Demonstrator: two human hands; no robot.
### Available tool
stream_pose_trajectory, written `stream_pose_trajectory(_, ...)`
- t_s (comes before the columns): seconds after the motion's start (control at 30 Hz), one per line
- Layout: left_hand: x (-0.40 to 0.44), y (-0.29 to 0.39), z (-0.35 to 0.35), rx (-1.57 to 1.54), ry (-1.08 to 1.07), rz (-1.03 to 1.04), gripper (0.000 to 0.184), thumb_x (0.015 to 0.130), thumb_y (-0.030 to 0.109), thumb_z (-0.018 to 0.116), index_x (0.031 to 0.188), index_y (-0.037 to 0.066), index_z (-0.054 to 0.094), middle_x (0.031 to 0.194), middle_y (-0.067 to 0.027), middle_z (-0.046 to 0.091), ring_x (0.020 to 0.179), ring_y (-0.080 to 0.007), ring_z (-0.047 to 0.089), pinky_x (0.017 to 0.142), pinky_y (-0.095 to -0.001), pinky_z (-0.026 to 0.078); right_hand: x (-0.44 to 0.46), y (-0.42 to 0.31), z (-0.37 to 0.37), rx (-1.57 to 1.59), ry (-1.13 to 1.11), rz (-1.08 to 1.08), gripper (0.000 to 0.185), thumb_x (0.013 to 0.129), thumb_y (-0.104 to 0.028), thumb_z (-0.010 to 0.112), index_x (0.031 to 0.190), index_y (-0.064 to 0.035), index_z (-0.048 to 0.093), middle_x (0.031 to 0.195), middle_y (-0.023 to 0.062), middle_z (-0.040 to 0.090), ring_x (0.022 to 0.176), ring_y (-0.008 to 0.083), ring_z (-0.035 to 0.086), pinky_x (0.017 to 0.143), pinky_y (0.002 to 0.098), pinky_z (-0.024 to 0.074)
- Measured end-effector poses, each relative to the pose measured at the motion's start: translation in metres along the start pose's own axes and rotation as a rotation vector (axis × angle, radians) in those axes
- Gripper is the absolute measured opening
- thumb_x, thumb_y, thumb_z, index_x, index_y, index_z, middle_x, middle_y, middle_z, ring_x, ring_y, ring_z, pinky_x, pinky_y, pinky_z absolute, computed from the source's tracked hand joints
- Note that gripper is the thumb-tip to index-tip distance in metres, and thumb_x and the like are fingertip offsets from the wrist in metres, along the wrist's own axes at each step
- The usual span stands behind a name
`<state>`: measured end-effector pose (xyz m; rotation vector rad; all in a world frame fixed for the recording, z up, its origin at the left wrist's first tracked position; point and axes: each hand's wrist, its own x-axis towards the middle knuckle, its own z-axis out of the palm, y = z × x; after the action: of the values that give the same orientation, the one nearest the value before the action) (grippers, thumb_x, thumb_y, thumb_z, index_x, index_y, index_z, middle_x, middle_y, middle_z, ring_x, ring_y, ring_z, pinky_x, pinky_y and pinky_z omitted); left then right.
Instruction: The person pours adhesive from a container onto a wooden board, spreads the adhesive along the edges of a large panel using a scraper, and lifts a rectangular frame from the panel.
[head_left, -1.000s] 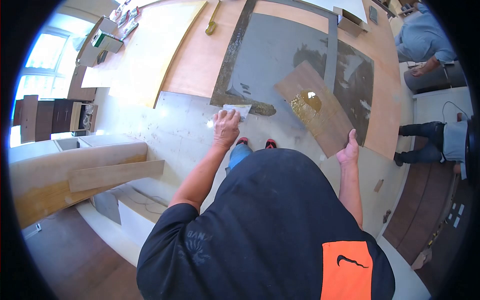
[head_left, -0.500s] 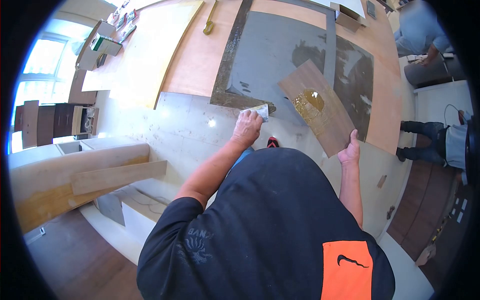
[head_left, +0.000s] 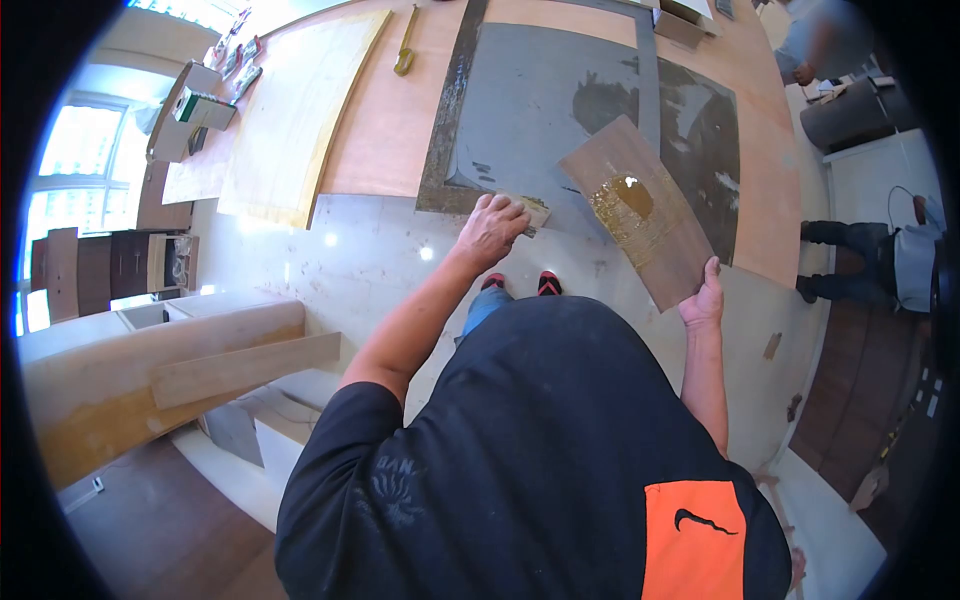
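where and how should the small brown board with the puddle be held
Pinch the brown board by its near end, probably from the right, where the right hand holds it: the board is flat and the amber puddle lies away from that end.

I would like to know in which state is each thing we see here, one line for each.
Left hand: closed on the spreader
Spreader: held; contact with the sheet below unclear
Right hand: gripping the brown board at its near end
Brown board: held, its upper face smeared
Amber liquid: wet-looking, shiny, pooled
Grey sheet: lying flat, with dark patches
Pale board: lying flat, overhanging the table
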<state>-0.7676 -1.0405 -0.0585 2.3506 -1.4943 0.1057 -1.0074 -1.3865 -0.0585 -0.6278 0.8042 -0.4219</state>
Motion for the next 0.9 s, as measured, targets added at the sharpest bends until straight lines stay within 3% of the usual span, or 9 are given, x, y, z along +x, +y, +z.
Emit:
stream_pose_trajectory(0.23, -0.021, -0.031, -0.01, 0.025, -0.153, 0.078, 0.023, 0.074, 0.006, 0.062, 0.096, 0.01, 0.065, 0.106, -0.0013, 0.067, 0.105, -0.0219, 0.059, 0.09, -0.0413, 0.041, -0.029, 0.019, -0.003, 0.078, 0.058, -0.027, 0.06, 0.1, -0.046, 0.056, 0.141, -0.0029, 0.047, 0.141, 0.0129, 0.054, 0.131, 0.0312, 0.051, 0.112, 0.0496, 0.0388)
stream_pose_trajectory(0.4, -0.02, -0.051, -0.028, -0.018, -0.053, 0.207, 0.005, 0.073, 0.008, 0.062, 0.073, 0.012, 0.058, 0.085, -0.002, 0.059, 0.096, -0.0223, 0.058, 0.086, -0.0404, 0.04, -0.061, 0.039, 0.001, 0.11, 0.078, -0.073, 0.061, 0.1, -0.045, 0.056, 0.141, -0.0013, 0.047, 0.141, 0.0143, 0.054, 0.131, 0.031, 0.052, 0.113, 0.0494, 0.0387)
stream_pose_trajectory(0.53, -0.005, -0.061, -0.029, 0.001, -0.129, 0.258, 0.017, 0.071, 0.005, 0.063, 0.087, 0.01, 0.065, 0.105, -0.0032, 0.067, 0.107, -0.0236, 0.06, 0.088, -0.0418, 0.041, -0.085, 0.057, 0.01, 0.122, 0.087, -0.105, 0.058, 0.101, -0.043, 0.056, 0.14, -0.0018, 0.047, 0.141, 0.014, 0.054, 0.131, 0.0313, 0.051, 0.112, 0.0492, 0.0383)
stream_pose_trajectory(0.63, -0.013, -0.079, -0.021, -0.023, -0.131, 0.313, 0.022, 0.072, 0.004, 0.062, 0.093, 0.01, 0.068, 0.107, -0.0032, 0.068, 0.108, -0.0237, 0.06, 0.09, -0.0417, 0.041, -0.098, 0.073, 0.014, 0.106, 0.159, -0.167, 0.057, 0.101, -0.043, 0.055, 0.139, -0.0019, 0.048, 0.139, 0.0135, 0.055, 0.13, 0.0306, 0.051, 0.112, 0.0488, 0.0384)
stream_pose_trajectory(0.73, -0.036, -0.098, -0.026, -0.048, -0.023, 0.324, 0.009, 0.074, 0.008, 0.061, 0.082, 0.01, 0.064, 0.096, -0.0025, 0.065, 0.104, -0.0226, 0.058, 0.089, -0.0412, 0.041, -0.117, 0.086, 0.021, 0.116, 0.214, -0.187, 0.057, 0.101, -0.044, 0.055, 0.14, -0.0021, 0.047, 0.139, 0.0131, 0.055, 0.129, 0.03, 0.052, 0.112, 0.0485, 0.0386)
stream_pose_trajectory(0.9, -0.053, -0.117, -0.045, -0.054, -0.063, 0.298, 0.017, 0.073, 0.005, 0.06, 0.089, 0.01, 0.065, 0.099, -0.0023, 0.066, 0.106, -0.0231, 0.058, 0.091, -0.0418, 0.04, -0.141, 0.105, 0.018, 0.16, 0.244, -0.196, 0.058, 0.101, -0.044, 0.055, 0.14, -0.0021, 0.047, 0.14, 0.0138, 0.054, 0.13, 0.0306, 0.051, 0.112, 0.0485, 0.0391)
